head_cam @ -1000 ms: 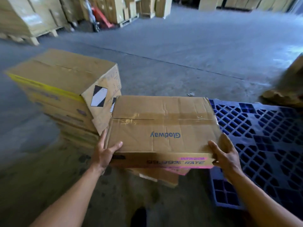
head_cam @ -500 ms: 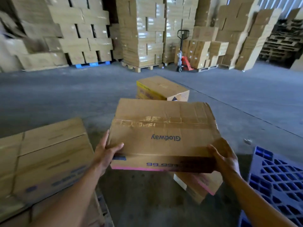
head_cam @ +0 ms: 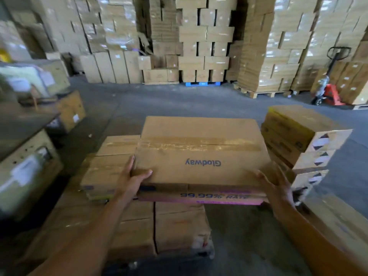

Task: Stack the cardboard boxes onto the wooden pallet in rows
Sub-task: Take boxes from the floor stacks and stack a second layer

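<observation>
You carry a Glodway box (head_cam: 199, 152), both hands (head_cam: 131, 181) gripping its sides, above the part-built stack (head_cam: 123, 222); more rows remain.

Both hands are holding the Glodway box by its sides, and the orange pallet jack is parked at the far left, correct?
Not quite. Left hand and right hand do hold the Glodway box by its sides, but the head view shows the orange pallet jack at the far right.
</observation>
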`<state>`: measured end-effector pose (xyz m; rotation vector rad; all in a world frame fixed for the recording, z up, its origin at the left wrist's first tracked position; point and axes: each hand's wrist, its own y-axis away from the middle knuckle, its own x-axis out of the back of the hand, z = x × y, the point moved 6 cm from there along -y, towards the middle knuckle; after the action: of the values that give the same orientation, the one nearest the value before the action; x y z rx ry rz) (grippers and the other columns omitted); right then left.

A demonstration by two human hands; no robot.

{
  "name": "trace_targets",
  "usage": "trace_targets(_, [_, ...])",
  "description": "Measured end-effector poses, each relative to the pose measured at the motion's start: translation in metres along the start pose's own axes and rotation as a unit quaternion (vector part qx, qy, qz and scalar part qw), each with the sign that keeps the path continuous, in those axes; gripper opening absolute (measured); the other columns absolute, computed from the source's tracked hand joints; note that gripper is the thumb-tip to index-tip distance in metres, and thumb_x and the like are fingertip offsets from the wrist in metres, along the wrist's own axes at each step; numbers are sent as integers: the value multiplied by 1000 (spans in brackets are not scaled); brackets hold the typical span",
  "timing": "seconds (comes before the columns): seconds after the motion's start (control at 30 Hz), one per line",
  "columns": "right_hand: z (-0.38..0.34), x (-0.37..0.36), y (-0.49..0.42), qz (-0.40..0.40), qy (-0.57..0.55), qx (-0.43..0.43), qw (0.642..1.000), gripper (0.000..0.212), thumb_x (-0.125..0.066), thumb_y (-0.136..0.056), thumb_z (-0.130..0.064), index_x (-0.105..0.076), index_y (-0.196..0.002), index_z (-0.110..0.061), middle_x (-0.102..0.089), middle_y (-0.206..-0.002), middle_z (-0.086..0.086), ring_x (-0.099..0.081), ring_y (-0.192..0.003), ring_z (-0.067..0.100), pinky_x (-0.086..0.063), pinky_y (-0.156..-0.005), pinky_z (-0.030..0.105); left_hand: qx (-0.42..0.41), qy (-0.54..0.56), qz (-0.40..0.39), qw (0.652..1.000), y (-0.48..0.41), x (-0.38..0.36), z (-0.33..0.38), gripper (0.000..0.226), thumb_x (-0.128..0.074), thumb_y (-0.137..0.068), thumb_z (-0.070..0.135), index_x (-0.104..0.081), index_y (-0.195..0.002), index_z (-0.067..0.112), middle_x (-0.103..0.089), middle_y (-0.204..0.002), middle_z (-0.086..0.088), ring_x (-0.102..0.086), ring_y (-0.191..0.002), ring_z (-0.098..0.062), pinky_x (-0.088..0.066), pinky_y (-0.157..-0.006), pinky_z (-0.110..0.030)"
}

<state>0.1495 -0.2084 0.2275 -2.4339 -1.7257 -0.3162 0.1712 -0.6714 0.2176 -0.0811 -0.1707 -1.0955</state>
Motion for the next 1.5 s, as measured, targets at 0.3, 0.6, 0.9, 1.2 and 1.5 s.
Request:
trace_targets(0.3, [3,-222,109,-115,-32,-38,992,93,-76,-69,-61,-31,-149,-49,-52,-145,4,-66,-112,33,-57,-86,60,63,-25,74,995,1,241,-80,89,-83,-78,27,-35,-152,40,-42,-145,7,-47,-120,-19,-46,-94,-38])
trace_targets(0.6, [84,-344,119,-150,86,-123,977,91,-76,-71,-66,-34,-149,-44,-48,-146,10,-55,-122,40,-47,-99,65,175,32,28,984,-33,307,-188,82,-88,-65,35,-47,-130,65,-54,-132,3,-67,-103,-39,-59,-60,-45])
trace_targets(0.9, [163,-447,99,-170,70,-217,959,92,-81,-66,-56,-39,-146,-40,-53,-134,9,-65,-101,35,-63,-69,53,291,-6,26,956,-112,319,-292,54,-78,-80,22,-46,-104,59,-59,-120,2,-65,-103,-30,-51,-68,-44])
trace_targets(1.2, [222,-522,86,-152,150,-223,951,85,-77,-73,-62,-35,-146,-49,-46,-148,9,-56,-123,40,-53,-93,62,337,6,-8,941,-179,342,-377,78,-77,-80,13,-41,-138,51,-52,-125,10,-55,-117,-29,-51,-88,-66])
trace_targets(1.5, [255,-586,74,-111,242,-204,942,79,-73,-86,-47,-36,-153,-28,-48,-150,10,-49,-132,37,-42,-107,52,367,17,-38,929,-236,356,-459,104,-84,-66,21,-28,-146,57,-46,-123,21,-49,-117,-17,-56,-83,-51])
